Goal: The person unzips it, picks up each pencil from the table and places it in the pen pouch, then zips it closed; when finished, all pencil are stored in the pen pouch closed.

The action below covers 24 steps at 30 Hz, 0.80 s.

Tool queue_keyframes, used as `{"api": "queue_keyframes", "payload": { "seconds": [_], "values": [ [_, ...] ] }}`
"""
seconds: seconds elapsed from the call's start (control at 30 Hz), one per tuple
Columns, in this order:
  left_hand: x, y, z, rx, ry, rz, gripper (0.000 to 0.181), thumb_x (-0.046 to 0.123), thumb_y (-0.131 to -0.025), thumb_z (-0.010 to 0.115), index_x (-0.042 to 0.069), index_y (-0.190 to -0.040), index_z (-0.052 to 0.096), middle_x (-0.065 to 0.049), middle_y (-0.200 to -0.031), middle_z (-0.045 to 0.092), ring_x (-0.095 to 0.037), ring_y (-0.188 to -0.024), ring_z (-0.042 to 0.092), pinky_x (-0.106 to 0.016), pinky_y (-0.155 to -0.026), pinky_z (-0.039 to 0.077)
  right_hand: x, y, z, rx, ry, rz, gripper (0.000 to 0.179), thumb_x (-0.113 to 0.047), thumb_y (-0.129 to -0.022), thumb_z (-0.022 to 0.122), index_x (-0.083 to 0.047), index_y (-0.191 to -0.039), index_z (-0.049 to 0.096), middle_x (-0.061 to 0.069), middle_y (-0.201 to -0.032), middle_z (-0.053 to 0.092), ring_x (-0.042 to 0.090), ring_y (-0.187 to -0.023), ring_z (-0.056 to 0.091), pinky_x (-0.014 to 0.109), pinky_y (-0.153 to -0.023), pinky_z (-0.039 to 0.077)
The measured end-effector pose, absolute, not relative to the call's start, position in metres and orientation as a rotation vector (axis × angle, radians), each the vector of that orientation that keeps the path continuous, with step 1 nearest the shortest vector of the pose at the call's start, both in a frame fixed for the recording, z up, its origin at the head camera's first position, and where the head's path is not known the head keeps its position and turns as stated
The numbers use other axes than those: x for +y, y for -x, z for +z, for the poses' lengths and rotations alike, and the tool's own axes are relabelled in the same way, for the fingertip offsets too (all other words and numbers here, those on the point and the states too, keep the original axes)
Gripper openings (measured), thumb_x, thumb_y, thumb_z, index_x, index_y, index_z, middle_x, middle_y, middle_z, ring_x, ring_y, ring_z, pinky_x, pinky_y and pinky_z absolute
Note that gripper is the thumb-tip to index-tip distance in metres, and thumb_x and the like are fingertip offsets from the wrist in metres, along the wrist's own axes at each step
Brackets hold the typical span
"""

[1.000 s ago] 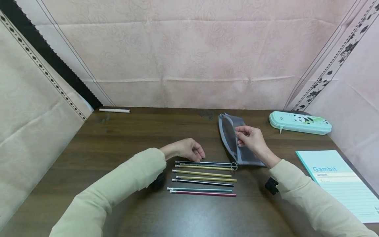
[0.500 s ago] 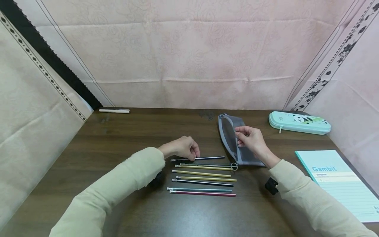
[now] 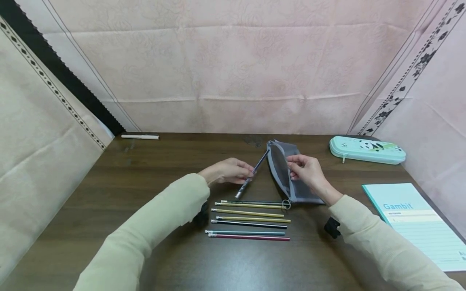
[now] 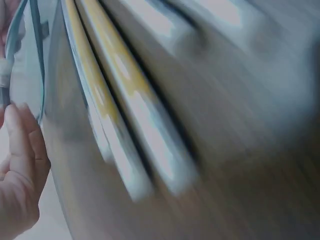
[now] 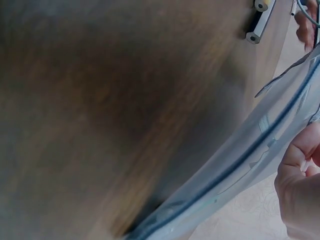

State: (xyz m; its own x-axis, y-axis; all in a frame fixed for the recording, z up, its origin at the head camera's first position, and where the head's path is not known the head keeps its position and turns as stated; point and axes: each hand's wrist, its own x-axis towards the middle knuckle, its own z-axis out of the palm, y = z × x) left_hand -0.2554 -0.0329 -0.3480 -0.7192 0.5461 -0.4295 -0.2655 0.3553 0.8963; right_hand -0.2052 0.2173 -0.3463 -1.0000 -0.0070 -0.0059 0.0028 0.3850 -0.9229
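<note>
My left hand pinches a dark pencil, held at a slant with its far end by the mouth of a grey zip pouch. With finger and thumb, my right hand grips the edge of that pouch, whose mouth gapes toward the left. Below the left hand several pencils lie in rows, among them a yellow pencil, a black pencil, a teal pencil and a red pencil. Blurred yellow pencils fill the middle of the left wrist view.
A mint pencil case with a panda print stands at the back right. In front of it lies a notepad. Near the back left edge of the brown table is a white pen. Patterned cloth rises behind.
My left hand has picked up the dark pencil from the top of the row, swung it to a slant and moved it toward the pouch. My right hand keeps its hold on the pouch.
</note>
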Motion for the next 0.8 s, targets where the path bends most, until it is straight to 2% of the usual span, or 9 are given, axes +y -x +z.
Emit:
{"api": "queue_keyframes", "payload": {
  "seconds": [0.17,0.23,0.3,0.4,0.5,0.6,0.8],
  "values": [
    [0.003,0.256,-0.350,1.685,-0.053,1.691,0.035,0.003,-0.094,0.054,-0.003,-0.128,0.051,-0.006,-0.090,0.066,-0.010,-0.071,0.064,-0.014,-0.059,0.053,0.216,0.205,-0.347,2.600,-0.005,-1.736,0.030,-0.005,-0.095,0.053,0.008,-0.122,0.055,0.003,-0.081,0.056,0.003,-0.060,0.055,0.018,-0.058,0.055],
    [0.016,0.256,-0.351,1.658,-0.004,1.743,0.037,0.001,-0.093,0.055,-0.003,-0.130,0.050,-0.008,-0.092,0.067,-0.011,-0.071,0.064,-0.015,-0.059,0.054,0.215,0.205,-0.347,2.599,-0.008,-1.731,0.030,-0.006,-0.096,0.053,0.008,-0.122,0.055,0.004,-0.082,0.056,0.003,-0.061,0.056,0.018,-0.059,0.055],
    [0.027,0.255,-0.351,1.656,0.021,1.764,0.041,0.000,-0.092,0.056,-0.002,-0.132,0.048,-0.013,-0.103,0.067,-0.013,-0.076,0.064,-0.017,-0.064,0.055,0.215,0.205,-0.347,2.597,-0.011,-1.727,0.030,-0.007,-0.096,0.053,0.008,-0.122,0.055,0.005,-0.084,0.057,0.003,-0.062,0.056,0.018,-0.059,0.055],
    [0.040,0.253,-0.350,1.672,0.024,1.771,0.045,-0.001,-0.092,0.057,-0.001,-0.136,0.045,-0.019,-0.121,0.061,-0.022,-0.094,0.065,-0.023,-0.080,0.055,0.215,0.206,-0.346,2.594,-0.021,-1.723,0.030,-0.009,-0.096,0.052,0.007,-0.122,0.055,0.006,-0.086,0.057,0.003,-0.062,0.056,0.017,-0.060,0.054],
    [0.050,0.251,-0.350,1.688,0.024,1.779,0.048,-0.003,-0.092,0.056,-0.002,-0.137,0.042,-0.021,-0.127,0.056,-0.028,-0.111,0.060,-0.030,-0.092,0.051,0.215,0.206,-0.344,2.591,-0.023,-1.721,0.030,-0.009,-0.097,0.052,0.007,-0.122,0.055,0.006,-0.085,0.057,0.003,-0.062,0.055,0.017,-0.059,0.054],
    [0.058,0.250,-0.350,1.709,0.036,1.798,0.048,-0.004,-0.091,0.056,-0.004,-0.137,0.042,-0.023,-0.126,0.056,-0.031,-0.114,0.058,-0.032,-0.094,0.050,0.215,0.206,-0.344,2.585,-0.017,-1.727,0.030,-0.008,-0.097,0.051,0.008,-0.123,0.054,0.006,-0.084,0.057,0.002,-0.061,0.055,0.017,-0.059,0.054],
    [0.067,0.245,-0.353,1.725,0.060,1.848,0.047,-0.005,-0.090,0.056,-0.006,-0.135,0.043,-0.024,-0.120,0.058,-0.031,-0.111,0.059,-0.030,-0.089,0.052,0.215,0.205,-0.343,2.566,-0.013,-1.732,0.031,-0.007,-0.097,0.051,0.008,-0.123,0.054,0.005,-0.086,0.057,0.002,-0.062,0.057,0.017,-0.060,0.055]
  ]
}}
